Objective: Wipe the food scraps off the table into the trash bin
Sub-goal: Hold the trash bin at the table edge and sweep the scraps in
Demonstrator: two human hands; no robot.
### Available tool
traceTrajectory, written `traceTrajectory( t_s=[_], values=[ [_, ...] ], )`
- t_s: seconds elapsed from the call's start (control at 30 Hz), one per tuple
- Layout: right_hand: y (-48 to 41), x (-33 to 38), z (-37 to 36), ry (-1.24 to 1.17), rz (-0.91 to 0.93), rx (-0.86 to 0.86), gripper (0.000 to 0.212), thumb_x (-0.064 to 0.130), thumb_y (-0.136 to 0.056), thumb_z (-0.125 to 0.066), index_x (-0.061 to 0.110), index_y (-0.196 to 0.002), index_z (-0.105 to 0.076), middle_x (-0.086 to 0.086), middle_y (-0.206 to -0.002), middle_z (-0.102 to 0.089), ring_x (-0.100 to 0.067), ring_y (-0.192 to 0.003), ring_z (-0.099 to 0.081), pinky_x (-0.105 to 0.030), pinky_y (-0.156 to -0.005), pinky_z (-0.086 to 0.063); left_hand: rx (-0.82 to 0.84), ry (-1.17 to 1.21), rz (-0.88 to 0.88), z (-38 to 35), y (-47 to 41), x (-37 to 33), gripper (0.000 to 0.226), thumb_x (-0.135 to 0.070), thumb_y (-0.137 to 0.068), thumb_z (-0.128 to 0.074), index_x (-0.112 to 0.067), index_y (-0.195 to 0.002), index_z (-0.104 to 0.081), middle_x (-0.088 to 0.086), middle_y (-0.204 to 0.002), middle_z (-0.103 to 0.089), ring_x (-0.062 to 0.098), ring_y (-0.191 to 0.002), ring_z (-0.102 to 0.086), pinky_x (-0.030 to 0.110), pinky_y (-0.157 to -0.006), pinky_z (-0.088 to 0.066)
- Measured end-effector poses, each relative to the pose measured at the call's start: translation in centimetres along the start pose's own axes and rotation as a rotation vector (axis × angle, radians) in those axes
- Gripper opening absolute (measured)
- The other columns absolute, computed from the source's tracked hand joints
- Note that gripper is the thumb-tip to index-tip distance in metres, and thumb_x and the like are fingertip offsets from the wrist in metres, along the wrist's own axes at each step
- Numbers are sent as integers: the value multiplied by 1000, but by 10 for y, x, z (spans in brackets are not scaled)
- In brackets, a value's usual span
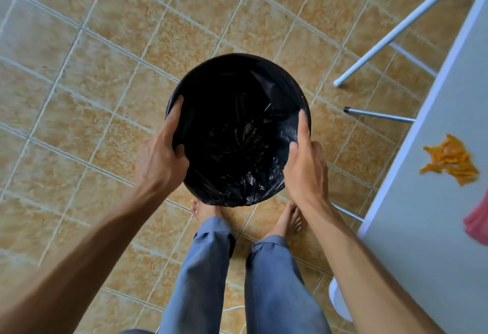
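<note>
A round trash bin (232, 74) lined with a black plastic bag is held above the tiled floor in front of me. My left hand (161, 159) grips its left rim, thumb inside the bag. On the right rim sits my right hand (306, 167), fingers along the edge. The inside of the bin is dark and I cannot make out any contents. Orange food scraps (450, 160) lie in a small pile on the pale table (422, 241) at the right. A pink cloth (478, 222) rests on the table near its right edge, partly cut off.
White table legs (390, 35) slant down to the floor at upper right, and a metal leg (380, 114) sticks out below the tabletop. My bare feet and blue trousers (264, 280) are beneath the bin. The brown tiled floor (92, 82) spreads to the left.
</note>
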State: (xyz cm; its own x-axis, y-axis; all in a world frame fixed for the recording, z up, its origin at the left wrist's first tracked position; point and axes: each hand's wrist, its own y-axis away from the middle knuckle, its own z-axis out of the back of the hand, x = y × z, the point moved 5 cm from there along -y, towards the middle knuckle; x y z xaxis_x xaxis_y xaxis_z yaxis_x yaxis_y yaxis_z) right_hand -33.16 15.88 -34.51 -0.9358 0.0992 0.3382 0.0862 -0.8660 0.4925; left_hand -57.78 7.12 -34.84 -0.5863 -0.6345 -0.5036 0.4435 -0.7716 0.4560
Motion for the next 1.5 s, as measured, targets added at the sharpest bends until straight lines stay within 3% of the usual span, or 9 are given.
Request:
traceTrajectory(
  t_s=[0.17, 0.3, 0.43, 0.6, 0.73, 0.87, 1.0, 1.23, 1.5],
  values=[
    [13, -3, 63, 40, -2, 151, 70, 38, -108, -38, 36, -159, 9, -15, -138, -46, -24, -77, -48, -32, -69, -34, -52, 15, -8, 6, 22, -51, 92, -1, -83, -50, -44, -153, -9, 18, -100, -68, 33, -61, -56, 32, -53, -38],
    [29, -6, 124, 65, 95, 95, 68, 32, -105, -46, 23, -161, -10, -11, -146, -43, -28, -126, -49, -34, -87, -39, -114, 61, -6, -3, 30, -88, 93, -1, -81, -50, -43, -153, -10, 13, -139, -57, 39, -90, -65, 36, -64, -47],
    [50, -26, 191, -9, 241, -253, 44, 21, -99, -56, 16, -142, -51, -8, -125, -60, -25, -115, -59, -32, -93, -44, -83, 73, -52, -20, 36, -120, 96, -1, -79, -49, -48, -151, -7, 18, -126, -63, 36, -80, -61, 38, -59, -47],
    [61, -116, 238, 3, 142, -611, 29, 15, -94, -58, 7, -122, -65, -16, -129, -61, -33, -121, -57, -32, -105, -36, -77, 2, -52, -41, 44, -151, 96, 1, -78, -50, -48, -151, -11, 22, -91, -67, 32, -60, -50, 35, -51, -40],
    [63, -199, 231, 55, -124, -541, 43, 27, -97, -55, 18, -140, -55, -15, -163, -26, -34, -147, -33, -49, -115, -30, -48, 17, -70, -53, 56, -172, 96, 2, -78, -51, -45, -152, -12, 25, -98, -67, 38, -65, -55, 39, -52, -45],
    [52, -235, 208, 195, -4, -425, 57, 38, -100, -37, 16, -153, -40, -21, -165, -22, -36, -153, -23, -56, -119, -28, -33, 59, -114, -62, 66, -189, 94, 3, -79, -52, -43, -153, -14, 24, -112, -66, 44, -85, -62, 49, -65, -53],
    [37, -245, 209, 227, -16, -540, 56, 33, -102, -32, 14, -154, -39, -19, -165, -24, -34, -154, -21, -53, -121, -18, -13, 56, -93, -67, 71, -193, 95, 2, -80, -51, -46, -152, -11, 21, -96, -66, 38, -72, -59, 45, -59, -51],
    [15, -207, 187, 54, -14, -654, 52, 25, -102, -40, 7, -151, -43, -25, -161, -30, -45, -150, -24, -51, -122, -19, -15, 28, -57, -76, 76, -192, 96, 0, -80, -53, -47, -152, -9, 18, -93, -68, 30, -60, -52, 29, -48, -36],
    [19, -127, 151, 79, 229, -603, 49, 21, -104, -42, 8, -151, -43, -18, -161, -35, -39, -152, -24, -48, -125, -18, -9, 156, -4, -84, 90, -194, 98, 3, -78, -52, -45, -152, -10, 17, -99, -71, 30, -64, -61, 41, -52, -54]
  ],
)
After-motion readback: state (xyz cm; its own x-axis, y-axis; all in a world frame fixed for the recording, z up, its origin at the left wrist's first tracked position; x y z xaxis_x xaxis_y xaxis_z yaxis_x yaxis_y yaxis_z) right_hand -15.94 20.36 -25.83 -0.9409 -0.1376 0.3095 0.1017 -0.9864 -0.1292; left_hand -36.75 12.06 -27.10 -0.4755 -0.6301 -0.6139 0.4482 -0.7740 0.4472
